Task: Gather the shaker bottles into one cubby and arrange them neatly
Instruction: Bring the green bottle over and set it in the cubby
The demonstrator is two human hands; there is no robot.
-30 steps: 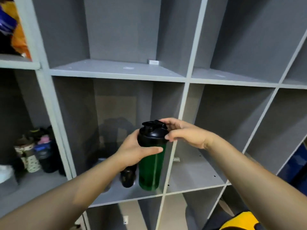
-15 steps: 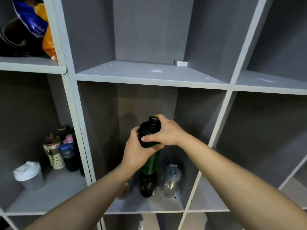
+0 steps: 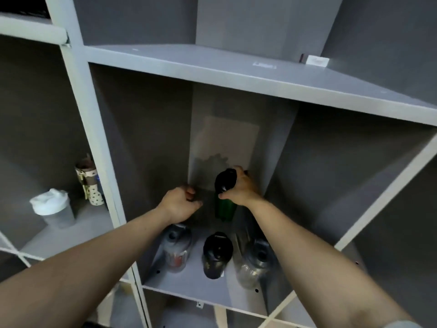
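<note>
The right hand (image 3: pixel 238 189) grips the green bottle (image 3: pixel 224 208) by its black lid, far in the middle cubby (image 3: pixel 212 294); the left hand (image 3: pixel 181 204) is loosely curled, empty; the bottle is likely light, rigid, smooth plastic, safest held around the lid.

Both bare forearms are extended forward. The right hand (image 3: pixel 240 190) is closed, fingers wrapped downward. The left hand (image 3: pixel 181 203) is curled loosely, apparently holding nothing.

Dotted cup (image 3: pixel 91 185), white label (image 3: pixel 317 60).
</note>
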